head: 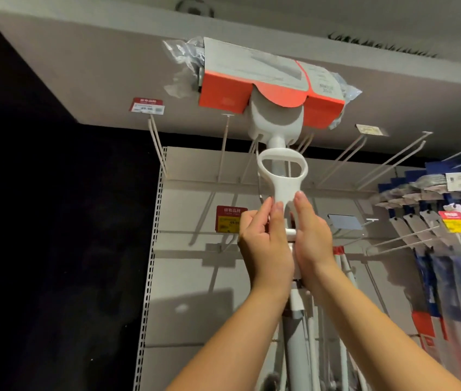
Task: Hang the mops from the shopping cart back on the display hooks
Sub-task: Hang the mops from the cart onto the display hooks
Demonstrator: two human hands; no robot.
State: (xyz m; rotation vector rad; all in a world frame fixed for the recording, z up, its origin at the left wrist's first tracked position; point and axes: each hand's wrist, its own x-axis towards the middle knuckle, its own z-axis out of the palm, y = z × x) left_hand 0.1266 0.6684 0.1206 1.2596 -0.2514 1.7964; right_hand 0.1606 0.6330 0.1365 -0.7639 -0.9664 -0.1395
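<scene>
The left hand pinches the white stem of the mop at centre frame, just under its loop handle. The right hand lies against the stem's other side with the thumb straight up. Its fingers are hidden, so I cannot tell its grip. The mop stands upright, its orange-boxed head at upper centre, in front of bare display hooks. Packaged mops hang at the right edge.

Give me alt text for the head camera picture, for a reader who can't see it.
A person's left hand and right hand grip a white mop by its shaft, its orange-and-grey packaged head held high among bare wire display hooks on a shop wall. Blue-packaged mops hang at right.
</scene>
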